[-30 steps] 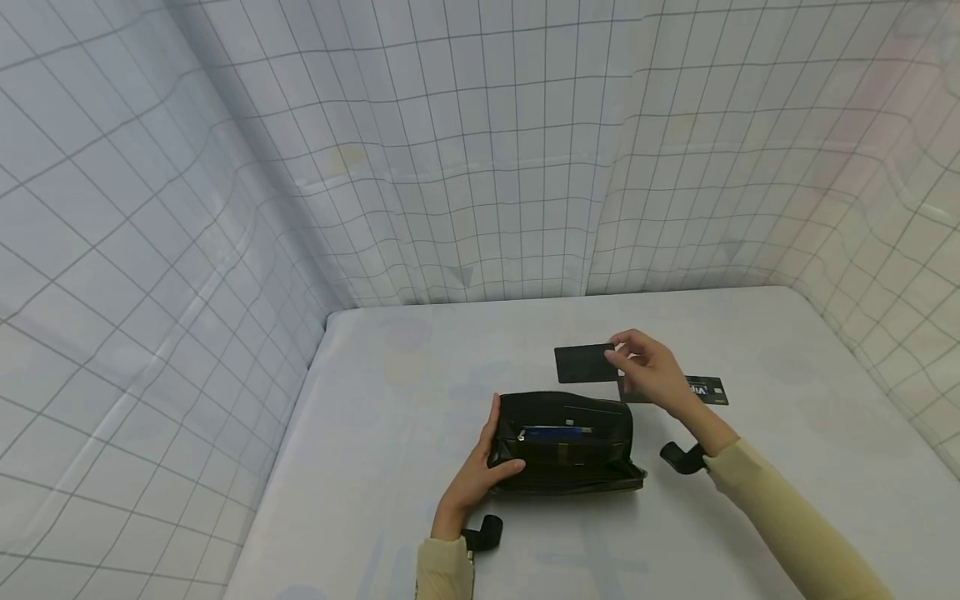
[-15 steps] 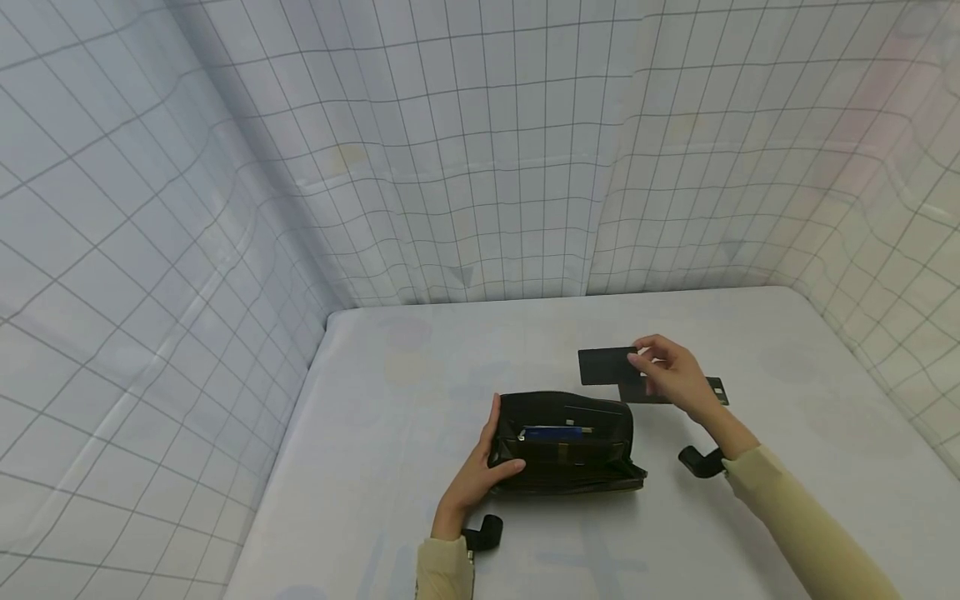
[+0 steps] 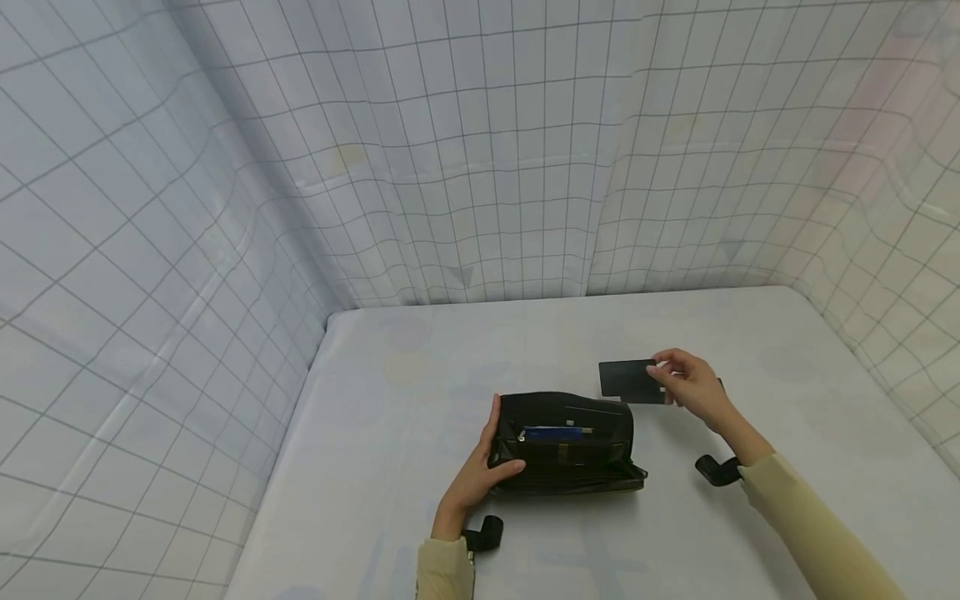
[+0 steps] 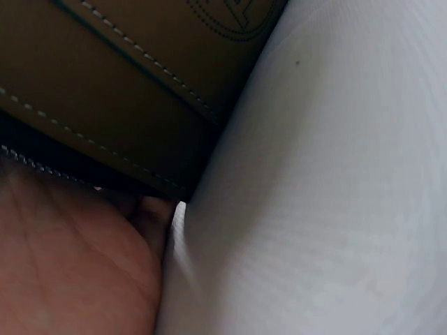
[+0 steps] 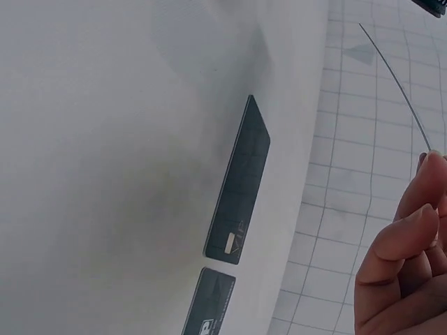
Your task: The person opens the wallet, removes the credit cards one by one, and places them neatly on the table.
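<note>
A dark wallet (image 3: 566,408) stands spread wide on the white table, with a blue item (image 3: 552,433) tucked inside. My left hand (image 3: 480,475) grips its left end, the thumb over the inner front part and the fingers along the side. The left wrist view shows the wallet's brown stitched leather (image 4: 105,98) and a zip close to the palm. Beyond the wallet, my right hand (image 3: 692,387) pinches a black card (image 3: 626,377) by its right edge. That card (image 5: 399,80) appears nearly edge-on in the right wrist view.
Two dark cards lie on the table: a card marked VIP (image 5: 241,185) and, end to end with it, another card (image 5: 211,300). In the head view they are mostly covered by the right hand and held card. Gridded white curtains (image 3: 480,167) surround the table.
My right hand has moved rightward and slightly toward me with the black card, over the cards on the table. The left hand and wallet have stayed put.
</note>
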Tool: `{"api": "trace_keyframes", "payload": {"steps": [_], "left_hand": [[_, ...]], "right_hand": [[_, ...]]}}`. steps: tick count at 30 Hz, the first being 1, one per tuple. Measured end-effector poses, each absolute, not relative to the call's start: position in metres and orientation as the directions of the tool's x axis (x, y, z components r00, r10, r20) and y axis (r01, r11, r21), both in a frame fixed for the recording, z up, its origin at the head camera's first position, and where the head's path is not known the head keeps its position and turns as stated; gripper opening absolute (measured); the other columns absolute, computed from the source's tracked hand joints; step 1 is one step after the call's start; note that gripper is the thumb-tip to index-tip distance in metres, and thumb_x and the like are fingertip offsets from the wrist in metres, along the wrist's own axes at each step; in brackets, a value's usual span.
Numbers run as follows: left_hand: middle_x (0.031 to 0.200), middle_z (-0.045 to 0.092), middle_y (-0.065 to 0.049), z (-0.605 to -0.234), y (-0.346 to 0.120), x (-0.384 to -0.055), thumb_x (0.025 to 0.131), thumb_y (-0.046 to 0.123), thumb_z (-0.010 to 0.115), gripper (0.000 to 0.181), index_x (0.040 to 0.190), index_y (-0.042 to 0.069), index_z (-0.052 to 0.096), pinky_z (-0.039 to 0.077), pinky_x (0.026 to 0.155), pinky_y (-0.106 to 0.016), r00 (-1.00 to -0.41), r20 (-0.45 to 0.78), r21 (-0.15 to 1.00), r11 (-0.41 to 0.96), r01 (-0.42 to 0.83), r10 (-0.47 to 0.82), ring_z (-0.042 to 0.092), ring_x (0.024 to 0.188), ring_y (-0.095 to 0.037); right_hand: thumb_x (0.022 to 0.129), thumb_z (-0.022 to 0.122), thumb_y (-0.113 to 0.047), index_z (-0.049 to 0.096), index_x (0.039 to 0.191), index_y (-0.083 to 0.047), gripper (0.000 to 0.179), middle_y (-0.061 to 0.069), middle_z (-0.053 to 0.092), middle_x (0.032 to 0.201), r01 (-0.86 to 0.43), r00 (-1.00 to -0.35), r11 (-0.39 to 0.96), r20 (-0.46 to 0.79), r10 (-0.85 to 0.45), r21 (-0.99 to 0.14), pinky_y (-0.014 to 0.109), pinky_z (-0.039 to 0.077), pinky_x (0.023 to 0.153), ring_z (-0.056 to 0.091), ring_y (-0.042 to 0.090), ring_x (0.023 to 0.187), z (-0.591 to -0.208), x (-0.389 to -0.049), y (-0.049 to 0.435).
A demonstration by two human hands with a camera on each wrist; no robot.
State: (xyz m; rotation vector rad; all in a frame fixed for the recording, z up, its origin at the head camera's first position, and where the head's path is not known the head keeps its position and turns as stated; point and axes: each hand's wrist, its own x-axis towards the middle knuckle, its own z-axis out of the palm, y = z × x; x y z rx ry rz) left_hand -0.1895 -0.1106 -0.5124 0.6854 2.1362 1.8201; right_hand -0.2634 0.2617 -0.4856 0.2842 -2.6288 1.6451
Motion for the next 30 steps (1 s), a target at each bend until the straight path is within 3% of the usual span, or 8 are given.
{"api": "trace_keyframes", "payload": {"steps": [11,20,30], "left_hand": [[0.156,-0.013,0.000,-0.512,-0.110,-0.189,0.092,0.019,0.063,0.094,0.153,0.018,-0.010,0.006,0.108,-0.056,-0.859,0.110,0.976,0.107,0.188,0.500,-0.008,0.140,-0.021],[0.156,-0.014,0.000,-0.512,-0.110,-0.189,0.093,0.019,0.062,0.094,0.152,0.018,-0.010,0.006,0.108,-0.056,-0.859,0.113,0.975,0.111,0.193,0.499,-0.008,0.141,-0.021],[0.156,-0.013,0.000,-0.512,-0.110,-0.190,0.092,0.020,0.063,0.094,0.152,0.017,-0.010,0.006,0.108,-0.056,-0.861,0.110,0.974,0.119,0.193,0.496,-0.007,0.140,-0.021]], "right_hand": [[0.097,0.057,-0.015,0.052,0.117,0.007,0.030,0.024,0.056,0.075,-0.114,-0.984,0.460,0.035,-0.176,-0.881,0.035,0.044,0.047,0.053,0.033,0.055,-0.504,-0.260,0.283],[0.095,0.061,-0.026,0.054,0.118,0.005,0.038,0.012,0.058,0.076,-0.044,-0.985,0.487,-0.044,-0.169,-0.872,0.032,0.045,0.049,0.056,0.025,0.057,-0.512,-0.256,0.293],[0.094,0.061,-0.030,0.055,0.114,0.004,0.040,0.008,0.057,0.070,-0.018,-0.982,0.524,-0.084,-0.172,-0.851,0.032,0.044,0.049,0.054,0.022,0.056,-0.521,-0.253,0.302]]}}
